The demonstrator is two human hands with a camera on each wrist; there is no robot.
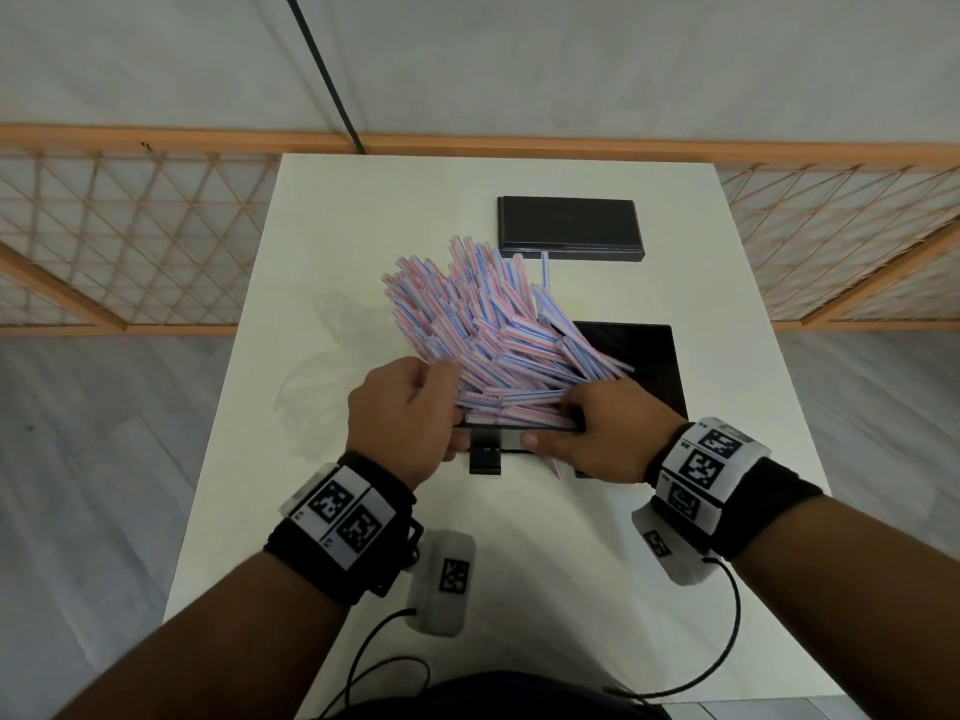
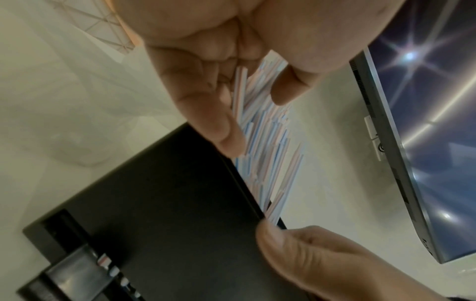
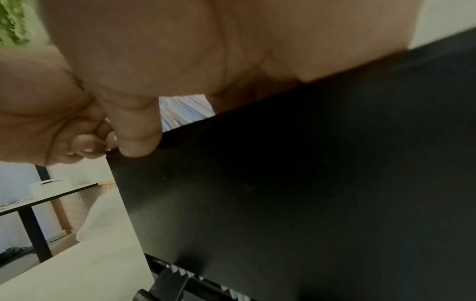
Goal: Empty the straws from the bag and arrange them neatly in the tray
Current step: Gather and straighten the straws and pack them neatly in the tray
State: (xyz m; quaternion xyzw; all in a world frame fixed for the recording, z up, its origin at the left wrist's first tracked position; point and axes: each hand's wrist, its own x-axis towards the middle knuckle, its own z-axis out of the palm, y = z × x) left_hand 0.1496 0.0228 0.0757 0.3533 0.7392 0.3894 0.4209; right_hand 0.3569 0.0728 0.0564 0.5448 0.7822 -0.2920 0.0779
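A big fanned heap of pink-and-blue striped straws [image 1: 483, 324] lies across the black tray [image 1: 644, 366], leaning away to the far left. My left hand [image 1: 415, 407] curls round the straws' near ends at the tray's near left; the left wrist view shows straws [image 2: 265, 142] between thumb and fingers. My right hand [image 1: 587, 433] covers the near ends from the right, fingers curled over them, thumb [image 3: 139, 138] pressed on the tray's [image 3: 309, 183] outer wall. The clear bag [image 1: 332, 356] lies flat and crumpled left of the heap.
A black rectangular lid [image 1: 569, 226] lies at the far side of the white table [image 1: 519, 537], with a stray straw or two touching its near edge. A small black bracket [image 1: 485, 454] juts from the tray's near wall. An orange lattice fence [image 1: 130, 226] runs beyond the table.
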